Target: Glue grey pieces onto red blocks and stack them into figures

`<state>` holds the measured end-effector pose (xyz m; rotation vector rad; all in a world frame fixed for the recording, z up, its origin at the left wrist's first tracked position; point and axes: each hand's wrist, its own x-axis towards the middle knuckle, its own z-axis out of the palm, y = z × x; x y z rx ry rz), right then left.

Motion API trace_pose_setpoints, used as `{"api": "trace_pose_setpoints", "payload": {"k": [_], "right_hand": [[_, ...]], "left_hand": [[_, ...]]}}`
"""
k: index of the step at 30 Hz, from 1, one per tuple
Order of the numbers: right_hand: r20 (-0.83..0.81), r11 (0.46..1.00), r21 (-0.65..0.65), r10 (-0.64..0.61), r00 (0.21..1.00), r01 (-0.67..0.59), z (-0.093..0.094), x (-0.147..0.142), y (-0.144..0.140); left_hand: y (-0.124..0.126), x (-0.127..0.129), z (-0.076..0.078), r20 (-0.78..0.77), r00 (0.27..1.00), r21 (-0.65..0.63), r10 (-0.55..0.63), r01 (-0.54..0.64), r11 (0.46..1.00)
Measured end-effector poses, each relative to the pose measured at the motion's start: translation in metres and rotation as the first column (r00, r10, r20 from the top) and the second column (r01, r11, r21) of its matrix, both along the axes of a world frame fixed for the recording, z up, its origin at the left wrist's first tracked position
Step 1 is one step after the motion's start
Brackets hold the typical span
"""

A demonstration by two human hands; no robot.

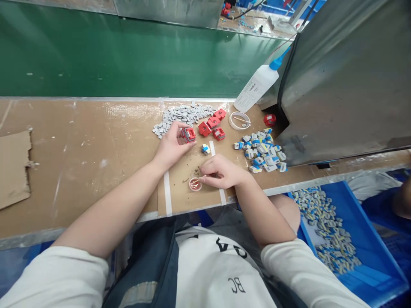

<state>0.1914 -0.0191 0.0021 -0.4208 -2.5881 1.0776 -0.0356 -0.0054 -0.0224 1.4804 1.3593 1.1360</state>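
Note:
My left hand (171, 145) holds a small red and grey part (189, 134) at its fingertips, just in front of a heap of grey pieces (183, 116). My right hand (221, 172) pinches a thin stick whose tip reaches into a small round pink dish (195, 184) on the cardboard. A single blue and white piece (205, 149) lies between the two hands. Three more red parts (212, 126) sit just right of the left hand.
A pile of blue and white pieces (263, 150) lies to the right, next to a white ring-shaped lid (239, 120) and a white squeeze bottle with blue cap (258, 84). A metal hood (346, 81) stands at right, a green conveyor belt (112, 55) behind, and a blue bin (372, 256) of pieces below right.

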Motion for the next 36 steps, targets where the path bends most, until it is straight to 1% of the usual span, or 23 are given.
{"api": "trace_pose_setpoints", "payload": {"k": [4, 8, 9, 10, 11, 12, 13, 14, 15, 16, 17, 18, 20, 22, 27, 30, 32, 34, 36], "right_hand": [[-0.001, 0.996, -0.084, 0.009, 1.0, -0.009, 0.003, -0.003, 0.001], [0.012, 0.978, -0.195, 0.079, 0.997, -0.075, 0.007, -0.002, 0.002], [0.003, 0.972, -0.221, 0.079, 0.997, -0.076, 0.007, -0.001, 0.002], [-0.014, 0.968, -0.243, 0.051, 0.999, -0.053, 0.006, 0.0, 0.002], [-0.041, 0.966, -0.259, -0.009, 0.999, -0.001, 0.005, 0.001, 0.003], [-0.084, 0.96, -0.267, -0.109, 0.99, 0.083, 0.003, 0.003, 0.004], [-0.142, 0.943, -0.27, -0.237, 0.961, 0.193, 0.0, 0.005, 0.006], [-0.208, 0.911, -0.271, -0.371, 0.905, 0.311, -0.003, 0.006, 0.007], [-0.269, 0.867, -0.272, -0.486, 0.832, 0.418, -0.006, 0.007, 0.009], [-0.313, 0.819, -0.27, -0.571, 0.759, 0.506, -0.008, 0.007, 0.01], [-0.338, 0.781, -0.258, -0.625, 0.704, 0.569, -0.01, 0.006, 0.012], [-0.346, 0.756, -0.238, -0.653, 0.674, 0.61, -0.011, 0.005, 0.013], [-0.332, 0.739, -0.185, -0.668, 0.666, 0.648, -0.011, 0.002, 0.014], [-0.313, 0.736, -0.125, -0.666, 0.678, 0.665, -0.01, -0.002, 0.015], [-0.303, 0.742, -0.012, -0.642, 0.704, 0.671, -0.013, -0.005, 0.017], [-0.283, 0.743, 0.013, -0.639, 0.715, 0.669, -0.017, -0.006, 0.019], [-0.267, 0.753, 0.015, -0.631, 0.729, 0.657, -0.017, -0.007, 0.019], [-0.26, 0.769, 0.002, -0.617, 0.743, 0.639, -0.016, -0.008, 0.019], [-0.27, 0.771, -0.028, -0.619, 0.738, 0.636, -0.014, -0.006, 0.019]], "left_hand": [[0.0, 0.0, -0.001, 0.009, 1.0, 0.011, -0.005, 0.005, 1.0], [0.0, -0.001, -0.003, 0.003, 1.0, -0.003, -0.004, 0.004, 1.0], [0.0, -0.001, -0.003, 0.001, 1.0, -0.006, -0.006, 0.006, 1.0], [0.0, -0.002, -0.004, -0.001, 1.0, -0.007, -0.013, 0.013, 1.0], [0.0, -0.002, -0.004, -0.008, 1.0, -0.006, -0.025, 0.025, 1.0], [0.0, -0.003, -0.005, -0.021, 0.999, -0.004, -0.042, 0.042, 0.999], [-0.001, -0.003, -0.005, -0.04, 0.997, -0.001, -0.063, 0.063, 0.998], [-0.001, -0.004, -0.005, -0.066, 0.994, 0.005, -0.082, 0.083, 0.997], [-0.002, -0.004, -0.005, -0.101, 0.99, 0.01, -0.1, 0.102, 0.995], [-0.002, -0.004, -0.005, -0.143, 0.983, 0.014, -0.114, 0.117, 0.993], [-0.003, -0.003, -0.004, -0.189, 0.974, 0.014, -0.123, 0.127, 0.992], [-0.004, -0.003, -0.003, -0.236, 0.963, 0.012, -0.128, 0.134, 0.991], [-0.005, -0.002, -0.002, -0.321, 0.938, 0.009, -0.13, 0.14, 0.99], [-0.006, 0.0, 0.0, -0.382, 0.915, 0.01, -0.132, 0.148, 0.989], [-0.007, 0.001, 0.003, -0.453, 0.88, -0.011, -0.142, 0.154, 0.988], [-0.007, 0.002, 0.005, -0.458, 0.878, -0.018, -0.138, 0.146, 0.989], [-0.007, 0.002, 0.006, -0.448, 0.883, -0.025, -0.139, 0.143, 0.989], [-0.007, 0.002, 0.007, -0.437, 0.888, -0.033, -0.143, 0.143, 0.989], [-0.007, 0.002, 0.007, -0.435, 0.889, -0.033, -0.142, 0.141, 0.989]]}}
